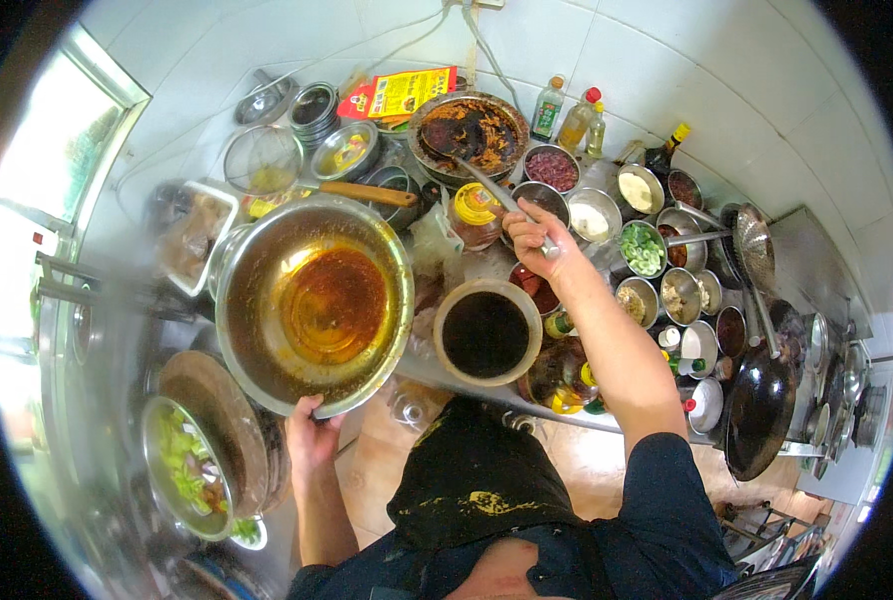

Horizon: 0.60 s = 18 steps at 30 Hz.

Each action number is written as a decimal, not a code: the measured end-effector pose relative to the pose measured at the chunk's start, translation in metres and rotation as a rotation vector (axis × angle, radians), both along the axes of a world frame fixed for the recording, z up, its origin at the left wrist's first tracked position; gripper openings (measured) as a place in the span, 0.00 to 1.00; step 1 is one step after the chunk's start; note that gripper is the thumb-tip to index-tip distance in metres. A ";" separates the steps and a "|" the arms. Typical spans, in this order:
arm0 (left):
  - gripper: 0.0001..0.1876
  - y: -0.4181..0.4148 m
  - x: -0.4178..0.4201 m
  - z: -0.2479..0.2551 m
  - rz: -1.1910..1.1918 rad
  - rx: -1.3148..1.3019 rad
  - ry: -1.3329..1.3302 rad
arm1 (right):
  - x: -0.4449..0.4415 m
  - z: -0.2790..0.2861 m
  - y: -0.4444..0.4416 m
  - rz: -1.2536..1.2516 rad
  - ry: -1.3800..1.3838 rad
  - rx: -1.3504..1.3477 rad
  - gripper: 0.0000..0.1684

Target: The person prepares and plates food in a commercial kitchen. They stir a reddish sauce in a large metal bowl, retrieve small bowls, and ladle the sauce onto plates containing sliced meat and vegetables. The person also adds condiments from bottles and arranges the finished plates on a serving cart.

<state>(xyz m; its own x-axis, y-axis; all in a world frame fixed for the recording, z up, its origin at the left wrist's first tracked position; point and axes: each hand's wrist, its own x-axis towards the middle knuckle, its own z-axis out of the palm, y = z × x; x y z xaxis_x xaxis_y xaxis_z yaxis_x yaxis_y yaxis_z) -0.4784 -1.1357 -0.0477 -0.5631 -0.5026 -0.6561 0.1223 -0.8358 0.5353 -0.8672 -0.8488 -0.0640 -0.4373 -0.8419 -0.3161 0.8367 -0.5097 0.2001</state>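
Note:
My left hand (316,439) grips the near rim of a wide metal basin (251,330), which is tilted and holds a thin layer of reddish-brown oily liquid. In my right hand (535,238) is the metal handle of a ladle or similar utensil (490,187). Its far end lies in a round pan (523,142) of dark, oily sauce with orange bits at the back; the head is partly hidden in the sauce. Between and below my hands stands a round container of dark liquid (485,334). A jar with a yellow lid (476,204) is just left of my right hand.
Small metal bowls of chopped onion (551,169), green pieces (642,249) and seasonings crowd the right. Bottles (548,109) line the back wall. A wok (761,412) lies far right. At the left are a strainer (264,159), a white tray (225,240) and a bowl of cut vegetables (188,469).

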 end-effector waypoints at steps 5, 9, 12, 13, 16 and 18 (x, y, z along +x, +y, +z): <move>0.23 0.009 -0.005 0.004 0.003 -0.030 -0.026 | 0.001 -0.006 0.004 0.001 0.066 -0.044 0.28; 0.23 0.008 -0.005 0.001 -0.051 -0.022 0.003 | 0.007 0.016 0.010 0.005 0.182 0.154 0.27; 0.22 0.010 -0.006 0.002 -0.077 -0.018 0.021 | 0.007 0.027 0.016 0.078 0.484 0.552 0.24; 0.22 0.012 -0.007 0.003 -0.080 -0.014 0.029 | 0.013 0.039 0.017 0.120 0.629 0.754 0.22; 0.21 0.015 -0.013 0.009 -0.118 -0.040 -0.016 | 0.020 0.047 0.021 0.166 0.890 1.158 0.21; 0.21 0.017 -0.016 0.008 -0.121 -0.037 -0.003 | 0.019 0.046 0.027 0.152 0.955 1.276 0.22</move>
